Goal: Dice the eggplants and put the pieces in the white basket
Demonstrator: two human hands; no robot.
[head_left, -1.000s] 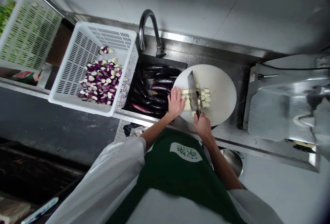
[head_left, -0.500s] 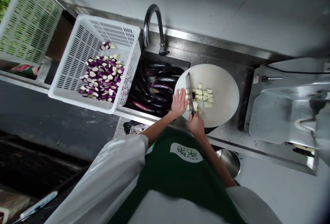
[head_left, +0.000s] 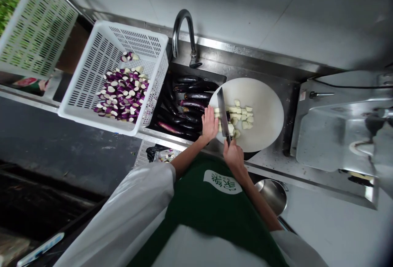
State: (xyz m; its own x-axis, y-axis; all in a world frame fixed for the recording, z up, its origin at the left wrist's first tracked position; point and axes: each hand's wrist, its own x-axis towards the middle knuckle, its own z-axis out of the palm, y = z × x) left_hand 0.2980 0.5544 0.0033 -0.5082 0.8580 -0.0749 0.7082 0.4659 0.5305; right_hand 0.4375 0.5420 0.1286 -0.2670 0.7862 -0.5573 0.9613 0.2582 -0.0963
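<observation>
My right hand [head_left: 233,154] is closed around the handle of a kitchen knife [head_left: 222,109]. Its blade lies across pale eggplant strips on a round white cutting board [head_left: 267,115], slanting up and to the left. Left of the blade, my left hand [head_left: 209,124] lies with fingers stretched out against the strips' left ends, at the board's edge. Cut pale eggplant chunks [head_left: 244,116] sit to the right of the knife, with one dark-skinned bit near the blade. Whole dark purple eggplants [head_left: 192,105] lie in the sink left of the board.
A white plastic basket [head_left: 153,82] holding purple-skinned eggplant pieces [head_left: 123,95] stands at left. Behind the sink rises a curved faucet [head_left: 186,13]. Another basket [head_left: 43,25] with leafy greens is at far left. A second basin [head_left: 322,136] is at right, a metal pot [head_left: 272,195] below.
The knife has moved left over the strips and its blade is now more slanted. My left hand has slid slightly left. The pale chunks on the right stay in place.
</observation>
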